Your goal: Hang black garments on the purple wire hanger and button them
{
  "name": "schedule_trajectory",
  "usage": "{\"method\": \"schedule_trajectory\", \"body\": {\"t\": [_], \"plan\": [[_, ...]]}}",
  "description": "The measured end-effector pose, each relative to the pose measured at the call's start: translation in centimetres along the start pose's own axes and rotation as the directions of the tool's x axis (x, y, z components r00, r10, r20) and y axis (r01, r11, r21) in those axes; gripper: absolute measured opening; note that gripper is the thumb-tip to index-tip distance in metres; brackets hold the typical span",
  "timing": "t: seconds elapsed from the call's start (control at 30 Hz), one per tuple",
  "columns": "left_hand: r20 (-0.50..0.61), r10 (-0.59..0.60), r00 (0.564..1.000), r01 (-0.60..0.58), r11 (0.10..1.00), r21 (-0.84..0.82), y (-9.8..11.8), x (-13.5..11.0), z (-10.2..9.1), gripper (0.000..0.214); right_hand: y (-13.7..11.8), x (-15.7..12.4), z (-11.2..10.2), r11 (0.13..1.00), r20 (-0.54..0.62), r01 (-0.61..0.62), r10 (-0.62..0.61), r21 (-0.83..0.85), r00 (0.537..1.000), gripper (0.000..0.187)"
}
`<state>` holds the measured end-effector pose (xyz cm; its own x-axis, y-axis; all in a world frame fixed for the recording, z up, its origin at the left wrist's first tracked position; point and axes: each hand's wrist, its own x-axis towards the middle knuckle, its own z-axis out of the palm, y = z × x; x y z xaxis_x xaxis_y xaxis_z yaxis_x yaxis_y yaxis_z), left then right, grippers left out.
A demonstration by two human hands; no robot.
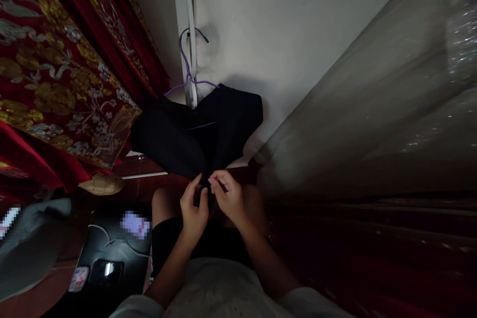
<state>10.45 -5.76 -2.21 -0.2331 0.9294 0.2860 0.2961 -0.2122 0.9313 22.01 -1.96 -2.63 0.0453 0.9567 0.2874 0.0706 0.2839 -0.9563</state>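
Note:
A black garment (pixel 164 134) with an open neckline hangs in front of me on a purple wire hanger (pixel 188 78). Its lower front gathers to a point between my hands. My left hand (pixel 195 208) has thumb and fingers bent around the dark cloth there. Close beside it, my right hand (pixel 229 196) pinches thumb against forefinger at the garment's front edge. Whether some small thing such as a button or thread sits between those fingertips is too dark to make out.
Red cloth with gold and silver embroidery (pixel 55 74) hangs on the left. Below it a black surface (pixel 126 263) carries a phone (pixel 106 272), a cable and a purple item (pixel 134 224). A pale wall (pixel 298 25) stands ahead; sheer glittery fabric (pixel 357 119) hangs on the right.

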Motion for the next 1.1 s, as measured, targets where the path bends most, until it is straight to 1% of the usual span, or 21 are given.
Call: {"method": "schedule_trajectory", "body": {"t": [0.1, 0.13, 0.2, 0.27, 0.37, 0.43, 0.47, 0.53, 0.57, 0.63, 0.67, 0.73, 0.83, 0.87, 0.9, 0.97, 1.0, 1.03, 1.1], "plan": [[0.04, 0.012, 0.999, -0.011, 1.0, -0.023, 0.0, -0.2, 0.1, 0.033, -0.3, 2.3, -0.4, 0.992, -0.007, 0.105, -0.105, -0.072, 0.994, 0.017], [0.053, 0.013, 0.999, -0.011, 1.0, -0.025, -0.1, -0.3, 0.1, 0.032, -0.6, 3.6, -0.5, 0.983, -0.007, 0.149, -0.15, -0.104, 0.989, 0.018], [0.074, 0.009, 0.997, -0.008, 1.0, -0.015, -0.4, -0.7, 0.0, 0.029, -1.7, 7.1, -0.8, 0.956, -0.01, 0.246, -0.251, -0.162, 0.968, 0.018], [0.095, 0.012, 0.995, -0.011, 1.0, -0.003, -0.8, -1.1, 0.0, 0.024, -3.3, 11.3, -1.0, 0.909, -0.029, 0.357, -0.371, -0.215, 0.928, 0.018], [0.129, 0.047, 0.991, -0.049, 0.999, 0.014, -1.2, -1.6, -0.1, 0.018, -6.1, 17.3, -0.9, 0.813, -0.016, 0.519, -0.542, -0.264, 0.84, 0.019], [0.167, 0.045, 0.985, -0.052, 0.998, 0.039, -1.3, -1.9, -0.3, 0.017, -7.6, 19.8, -0.6, 0.776, -0.015, 0.57, -0.595, -0.272, 0.803, 0.02], [0.2, 0.032, 0.979, -0.045, 0.997, 0.057, -1.1, -1.9, -0.5, 0.018, -8.2, 20.4, -0.4, 0.77, -0.01, 0.579, -0.604, -0.268, 0.797, 0.021], [0.285, 0.022, 0.958, -0.05, 0.995, 0.091, -0.5, -1.4, -1.1, 0.021, -8.9, 20.5, -0.3, 0.772, 0.017, 0.582, -0.598, -0.255, 0.801, 0.02], [0.323, 0.04, 0.946, -0.076, 0.992, 0.101, 0.1, -0.7, -1.5, 0.023, -9.0, 20.1, -0.3, 0.773, 0.039, 0.583, -0.593, -0.249, 0.804, 0.019], [0.358, 0.126, 0.925, -0.174, 0.979, 0.106, 1.6, 1.6, -2.4, 0.032, -9.0, 18.9, -0.5, 0.77, 0.064, 0.589, -0.593, -0.247, 0.802, 0.016], [0.339, 0.19, 0.921, -0.238, 0.966, 0.104, 2.5, 3.3, -2.8, 0.036, -9.0, 18.3, -0.7, 0.763, 0.062, 0.596, -0.602, -0.251, 0.796, 0.015], [0.242, 0.324, 0.915, -0.356, 0.929, 0.1, 4.8, 7.1, -3.4, 0.04, -8.9, 17.2, -1.3, 0.736, 0.047, 0.623, -0.635, -0.265, 0.771, 0.015], [0.158, 0.462, 0.873, -0.48, 0.871, 0.103, 8.4, 13.0, -3.4, 0.04, -9.1, 16.5, -2.0, 0.669, 0.047, 0.681, -0.702, -0.298, 0.711, 0.016], [0.151, 0.506, 0.849, -0.523, 0.845, 0.108, 9.5, 14.5, -3.2, 0.036, -9.2, 16.5, -2.2, 0.646, 0.06, 0.698, -0.719, -0.309, 0.692, 0.016], [0.176, 0.535, 0.826, -0.558, 0.821, 0.121, 10.3, 15.7, -2.9, 0.03, -9.3, 16.5, -2.4, 0.626, 0.076, 0.712, -0.732, -0.316, 0.677, 0.016], [0.24, 0.559, 0.794, -0.599, 0.786, 0.151, 11.4, 17.2, -2.3, 0.018, -9.4, 16.6, -2.5, 0.601, 0.1, 0.733, -0.747, -0.319, 0.657, 0.017], [0.264, 0.557, 0.788, -0.605, 0.778, 0.167, 11.7, 17.5, -2.0, 0.017, -9.4, 16.6, -2.6, 0.598, 0.106, 0.737, -0.749, -0.316, 0.653, 0.017], [0.273, 0.55, 0.789, -0.604, 0.776, 0.182, 11.8, 17.7, -1.8, 0.018, -9.3, 16.7, -2.6, 0.598, 0.111, 0.738, -0.748, -0.314, 0.654, 0.018], [0.256, 0.539, 0.802, -0.59, 0.78, 0.207, 11.8, 17.5, -1.5, 0.018, -9.1, 16.7, -2.6, 0.603, 0.118, 0.734, -0.742, -0.313, 0.66, 0.019]]}}
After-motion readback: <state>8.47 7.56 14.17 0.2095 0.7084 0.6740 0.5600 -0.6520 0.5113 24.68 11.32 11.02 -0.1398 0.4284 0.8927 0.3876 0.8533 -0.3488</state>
